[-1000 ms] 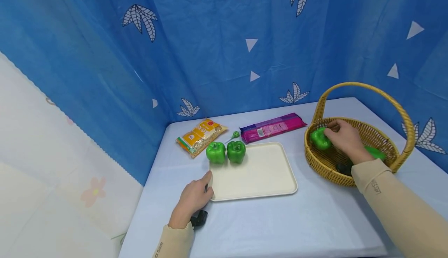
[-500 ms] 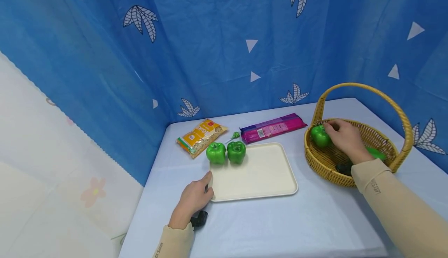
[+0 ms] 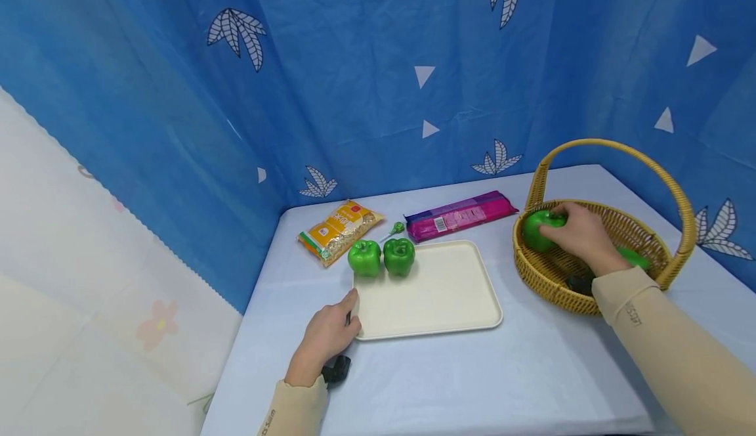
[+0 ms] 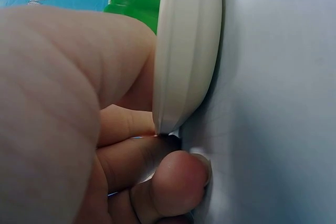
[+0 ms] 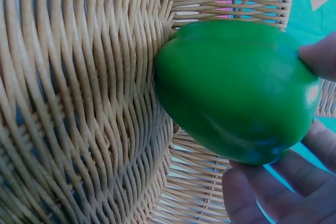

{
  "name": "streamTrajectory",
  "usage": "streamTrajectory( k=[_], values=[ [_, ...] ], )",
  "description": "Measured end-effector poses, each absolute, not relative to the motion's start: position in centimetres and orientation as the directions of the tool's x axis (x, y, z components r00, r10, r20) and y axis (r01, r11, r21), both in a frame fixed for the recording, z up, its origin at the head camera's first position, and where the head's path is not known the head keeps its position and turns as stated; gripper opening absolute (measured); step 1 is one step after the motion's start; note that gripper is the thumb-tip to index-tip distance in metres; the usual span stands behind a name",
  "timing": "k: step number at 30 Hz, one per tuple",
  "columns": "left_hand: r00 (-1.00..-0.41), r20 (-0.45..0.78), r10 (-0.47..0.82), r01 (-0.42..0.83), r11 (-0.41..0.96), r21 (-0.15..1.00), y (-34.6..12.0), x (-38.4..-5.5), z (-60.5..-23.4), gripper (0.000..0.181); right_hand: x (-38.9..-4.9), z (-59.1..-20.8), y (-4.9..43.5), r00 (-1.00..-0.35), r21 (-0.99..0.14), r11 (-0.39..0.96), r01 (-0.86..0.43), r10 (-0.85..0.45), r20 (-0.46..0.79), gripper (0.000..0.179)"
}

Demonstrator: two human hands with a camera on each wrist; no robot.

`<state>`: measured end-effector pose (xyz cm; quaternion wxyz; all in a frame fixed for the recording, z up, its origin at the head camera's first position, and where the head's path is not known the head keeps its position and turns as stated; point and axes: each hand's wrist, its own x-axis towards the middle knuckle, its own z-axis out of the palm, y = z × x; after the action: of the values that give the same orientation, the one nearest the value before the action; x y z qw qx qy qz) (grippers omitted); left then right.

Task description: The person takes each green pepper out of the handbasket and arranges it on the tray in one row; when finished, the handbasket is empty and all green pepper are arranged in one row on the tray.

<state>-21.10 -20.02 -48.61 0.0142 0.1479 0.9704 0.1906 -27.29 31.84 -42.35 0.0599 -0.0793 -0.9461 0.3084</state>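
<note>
A cream tray (image 3: 431, 305) lies on the table, its left rim held by my left hand (image 3: 327, 336). The left wrist view shows the thumb over the tray's rim (image 4: 186, 51) and the other fingers curled beside its outer side. Inside the wicker basket (image 3: 531, 278), my right hand (image 3: 585, 236) grips a green bell pepper (image 3: 536, 231) near the basket's left wall. In the right wrist view the pepper (image 5: 236, 93) is close against the woven side, between thumb and fingers. Two more green bell peppers, one left (image 3: 364, 259) and one right (image 3: 399, 257), stand at the tray's back left corner.
Behind the tray lie a yellow bag of grain (image 3: 340, 231), a small green lollipop (image 3: 397, 228) and a long pink-purple packet (image 3: 461, 215). Another green item (image 3: 633, 257) sits in the basket, partly hidden by my right arm. The basket's handle (image 3: 644, 160) arches high.
The pepper in my right hand has turned within the basket, and the fingers have shifted on it. My left hand and the tray have stayed put.
</note>
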Motion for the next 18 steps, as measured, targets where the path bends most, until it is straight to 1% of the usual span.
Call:
streamTrajectory(
  k=[18],
  values=[
    [-0.959,0.015,0.281,0.266,0.886,0.379,-20.03,-21.20,-48.79,0.063,-27.05,-42.14,31.75,-0.981,-0.583,0.805,0.112,0.184,0.066,0.064]
  ],
)
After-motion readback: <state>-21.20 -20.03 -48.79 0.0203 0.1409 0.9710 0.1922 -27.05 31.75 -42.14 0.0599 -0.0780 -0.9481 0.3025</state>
